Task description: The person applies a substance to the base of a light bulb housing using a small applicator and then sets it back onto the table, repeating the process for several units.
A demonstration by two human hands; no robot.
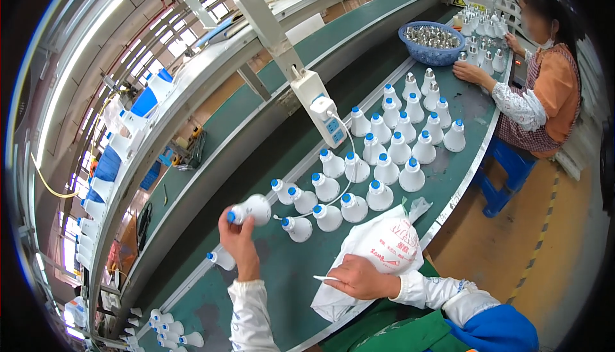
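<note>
My left hand point(239, 240) is closed around the narrow end of a white bulb housing point(255, 210) with a blue cap, tilted on its side above the bench. Another white blue-capped housing point(223, 260) lies beside that wrist. My right hand point(360, 278) pinches a thin white stick-like piece point(325, 278); most of it is hidden in the fingers. That hand is over a white plastic bag point(382, 249) with red print. Several upright blue-capped bulb housings point(353, 206) stand in rows just beyond both hands.
A white power strip point(318, 108) with a plugged-in charger hangs on a post; its white cable runs among the housings. A blue basin point(430, 49) holds metal bulb caps. A co-worker point(544, 96) sits at the far right on a blue stool point(503, 176). More housings point(170, 331) lie at lower left.
</note>
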